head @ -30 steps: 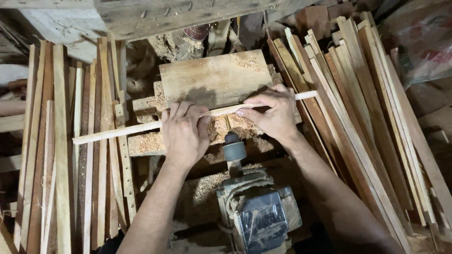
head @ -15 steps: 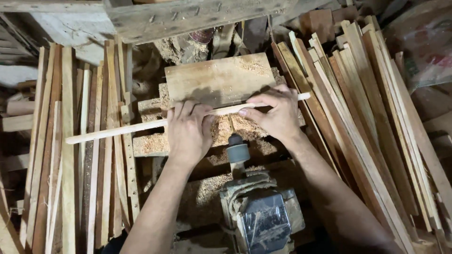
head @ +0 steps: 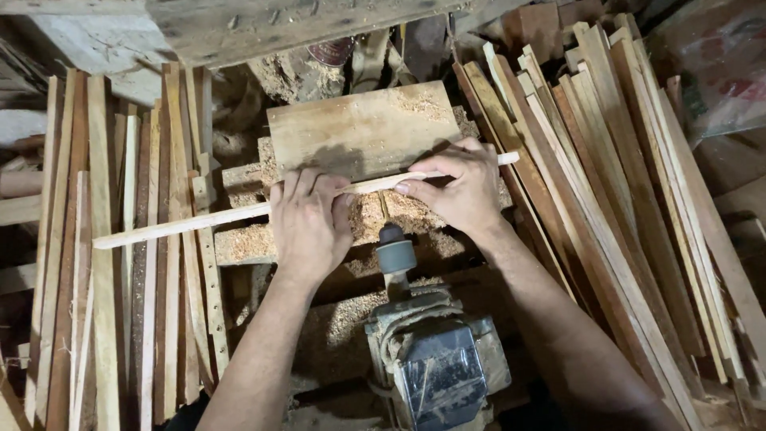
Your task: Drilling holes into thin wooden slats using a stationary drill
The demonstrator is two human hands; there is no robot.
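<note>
I hold a long thin pale wooden stick (head: 183,225) level across a small sawdust-covered work table (head: 363,132). My left hand (head: 307,219) grips the stick near its middle, fingers laid over it. My right hand (head: 455,187) pinches it near its right end, which pokes out past my fingers. Just below the stick, between my hands, stands the grey spindle head (head: 396,254) of a dusty electric motor (head: 439,363).
Stacks of long wooden slats lean at the left (head: 104,263) and at the right (head: 606,183). A rough wooden beam (head: 263,28) runs across the top. Sawdust (head: 327,335) covers the frame around the motor.
The stick has slid leftward through my hands, so less of it sticks out at the right. Both hands stay in about the same place over the table.
</note>
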